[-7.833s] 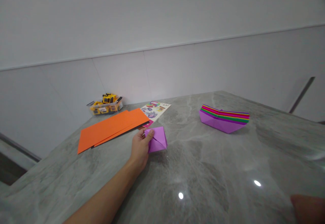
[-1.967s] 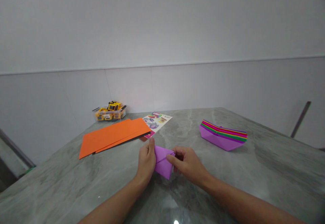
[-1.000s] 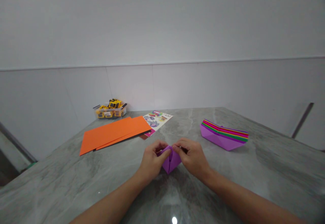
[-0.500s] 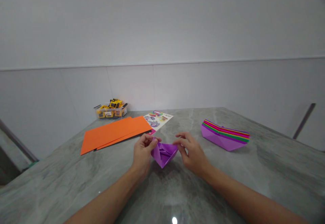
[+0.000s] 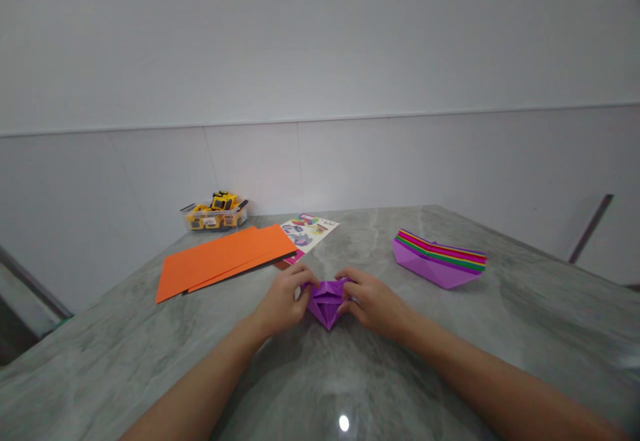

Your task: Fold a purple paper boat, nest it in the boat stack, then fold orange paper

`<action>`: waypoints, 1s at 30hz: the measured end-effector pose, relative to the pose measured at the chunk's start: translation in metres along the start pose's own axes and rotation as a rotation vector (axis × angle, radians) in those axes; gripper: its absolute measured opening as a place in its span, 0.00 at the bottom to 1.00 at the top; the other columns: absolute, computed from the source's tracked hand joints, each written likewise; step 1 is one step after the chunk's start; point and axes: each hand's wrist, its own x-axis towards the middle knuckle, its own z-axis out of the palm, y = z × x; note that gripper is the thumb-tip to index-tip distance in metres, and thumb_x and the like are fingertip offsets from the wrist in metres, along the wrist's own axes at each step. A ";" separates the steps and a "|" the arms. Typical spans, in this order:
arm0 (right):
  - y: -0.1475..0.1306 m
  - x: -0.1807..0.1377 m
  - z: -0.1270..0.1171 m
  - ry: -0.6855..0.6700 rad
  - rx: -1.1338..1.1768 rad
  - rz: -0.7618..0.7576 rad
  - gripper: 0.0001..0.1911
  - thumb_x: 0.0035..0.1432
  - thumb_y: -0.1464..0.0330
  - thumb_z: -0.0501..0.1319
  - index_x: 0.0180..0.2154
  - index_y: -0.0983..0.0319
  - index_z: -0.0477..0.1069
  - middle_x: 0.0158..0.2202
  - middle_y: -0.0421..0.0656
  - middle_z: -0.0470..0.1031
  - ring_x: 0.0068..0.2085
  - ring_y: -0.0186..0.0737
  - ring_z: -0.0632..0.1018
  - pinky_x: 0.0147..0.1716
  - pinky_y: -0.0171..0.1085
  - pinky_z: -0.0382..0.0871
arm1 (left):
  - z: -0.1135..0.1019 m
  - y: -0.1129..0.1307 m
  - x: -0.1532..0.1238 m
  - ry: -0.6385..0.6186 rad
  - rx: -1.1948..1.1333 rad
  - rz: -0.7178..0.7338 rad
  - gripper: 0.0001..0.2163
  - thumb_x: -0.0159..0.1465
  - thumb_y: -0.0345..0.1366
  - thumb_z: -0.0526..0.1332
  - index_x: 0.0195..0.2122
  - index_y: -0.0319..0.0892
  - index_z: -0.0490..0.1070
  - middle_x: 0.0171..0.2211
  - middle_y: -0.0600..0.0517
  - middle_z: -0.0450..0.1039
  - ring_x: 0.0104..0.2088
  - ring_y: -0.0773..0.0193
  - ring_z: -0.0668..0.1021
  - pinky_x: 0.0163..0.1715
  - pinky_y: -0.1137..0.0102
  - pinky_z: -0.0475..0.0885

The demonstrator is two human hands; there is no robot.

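A piece of folded purple paper [image 5: 327, 304] is between my two hands, its pointed corner toward me and a slot-like fold showing across its middle. My left hand [image 5: 286, 295] pinches its left end between thumb and fingers. On the opposite end, my right hand [image 5: 369, 299] grips the paper the same way, with fingertips over the edge. Off to the right rests a larger purple paper boat [image 5: 440, 269] with striped edges in pink, yellow and green along its top.
Orange sheets [image 5: 225, 257] lie overlapping at the left. Behind them stand a clear plastic box [image 5: 216, 219] of yellow toy vehicles and a printed booklet [image 5: 307, 231]. The grey marble-patterned table [image 5: 330, 384] meets a white wall [image 5: 320, 47].
My right hand has moved left and closed on the right end of the folded paper. The paper has turned to face me more squarely, its opening now flatter.
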 end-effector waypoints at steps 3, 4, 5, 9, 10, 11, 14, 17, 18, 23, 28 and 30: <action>0.004 0.000 -0.001 0.001 0.017 -0.001 0.04 0.52 0.77 0.62 0.30 0.63 0.73 0.43 0.47 0.73 0.41 0.41 0.76 0.42 0.38 0.70 | -0.007 0.003 -0.002 -0.174 0.220 0.138 0.10 0.60 0.26 0.54 0.35 0.41 0.74 0.39 0.45 0.70 0.40 0.59 0.72 0.42 0.66 0.68; 0.005 0.000 -0.001 -0.002 0.022 0.005 0.05 0.52 0.77 0.62 0.29 0.63 0.73 0.42 0.47 0.74 0.41 0.41 0.76 0.42 0.38 0.70 | -0.009 0.003 -0.003 -0.220 0.250 0.145 0.09 0.60 0.27 0.56 0.37 0.41 0.74 0.43 0.44 0.69 0.43 0.57 0.72 0.44 0.65 0.68; 0.006 0.000 -0.002 -0.007 0.027 0.012 0.05 0.52 0.77 0.62 0.29 0.63 0.73 0.42 0.46 0.74 0.41 0.41 0.76 0.42 0.38 0.70 | -0.010 0.003 -0.004 -0.250 0.272 0.135 0.07 0.59 0.29 0.58 0.38 0.42 0.74 0.47 0.43 0.67 0.47 0.55 0.71 0.47 0.63 0.67; 0.010 0.001 -0.004 -0.014 0.049 0.043 0.05 0.52 0.77 0.63 0.27 0.63 0.72 0.42 0.47 0.74 0.42 0.41 0.76 0.44 0.38 0.69 | -0.012 -0.004 -0.004 -0.244 0.275 0.022 0.05 0.56 0.31 0.64 0.34 0.42 0.72 0.50 0.43 0.66 0.49 0.53 0.70 0.48 0.63 0.66; 0.011 0.002 -0.005 -0.007 0.054 0.052 0.05 0.52 0.77 0.63 0.27 0.63 0.72 0.42 0.47 0.74 0.42 0.41 0.76 0.44 0.38 0.69 | -0.012 -0.006 -0.003 -0.239 0.253 0.004 0.03 0.56 0.30 0.64 0.32 0.42 0.72 0.45 0.45 0.69 0.45 0.56 0.72 0.45 0.65 0.67; 0.012 0.002 -0.006 0.006 0.060 0.061 0.05 0.51 0.76 0.64 0.26 0.63 0.72 0.41 0.47 0.74 0.42 0.41 0.76 0.43 0.38 0.69 | -0.011 -0.009 -0.001 -0.235 0.227 -0.006 0.03 0.56 0.29 0.64 0.29 0.42 0.71 0.39 0.48 0.71 0.41 0.58 0.73 0.41 0.67 0.68; 0.017 0.003 -0.010 0.064 0.097 0.092 0.06 0.50 0.76 0.66 0.24 0.63 0.72 0.37 0.46 0.75 0.39 0.40 0.76 0.41 0.37 0.69 | -0.012 -0.012 0.002 -0.196 0.171 -0.009 0.05 0.56 0.27 0.64 0.26 0.41 0.70 0.30 0.52 0.72 0.34 0.62 0.74 0.35 0.71 0.67; 0.017 0.003 -0.013 0.093 0.141 0.084 0.06 0.51 0.75 0.66 0.24 0.63 0.72 0.36 0.45 0.75 0.37 0.39 0.76 0.39 0.37 0.69 | -0.015 -0.010 0.003 -0.177 0.151 0.011 0.02 0.58 0.29 0.63 0.29 0.42 0.71 0.32 0.52 0.73 0.34 0.63 0.74 0.36 0.71 0.67; 0.016 0.002 -0.014 0.079 0.152 0.061 0.06 0.51 0.75 0.65 0.24 0.63 0.72 0.36 0.45 0.75 0.37 0.39 0.76 0.39 0.37 0.69 | -0.015 -0.008 0.003 -0.185 0.149 0.022 0.02 0.58 0.29 0.63 0.32 0.42 0.72 0.34 0.51 0.73 0.36 0.63 0.74 0.37 0.71 0.67; 0.007 0.000 -0.011 -0.044 0.161 -0.062 0.04 0.52 0.76 0.64 0.27 0.63 0.73 0.37 0.43 0.74 0.37 0.37 0.75 0.38 0.35 0.69 | -0.015 -0.001 -0.002 -0.295 0.148 0.043 0.12 0.55 0.33 0.67 0.41 0.45 0.72 0.46 0.48 0.70 0.46 0.58 0.72 0.46 0.67 0.66; 0.006 0.001 -0.011 0.003 0.298 0.039 0.04 0.50 0.71 0.68 0.30 0.62 0.74 0.40 0.44 0.73 0.37 0.37 0.75 0.38 0.36 0.70 | -0.010 -0.002 -0.003 -0.293 0.027 -0.029 0.08 0.52 0.35 0.69 0.31 0.43 0.73 0.43 0.49 0.74 0.41 0.58 0.74 0.41 0.68 0.67; 0.007 0.002 -0.011 0.005 0.367 0.088 0.07 0.49 0.70 0.69 0.32 0.62 0.74 0.38 0.43 0.75 0.35 0.36 0.76 0.35 0.35 0.71 | -0.008 -0.002 -0.003 -0.262 -0.003 -0.079 0.08 0.51 0.34 0.69 0.32 0.43 0.74 0.36 0.51 0.76 0.36 0.61 0.74 0.35 0.71 0.67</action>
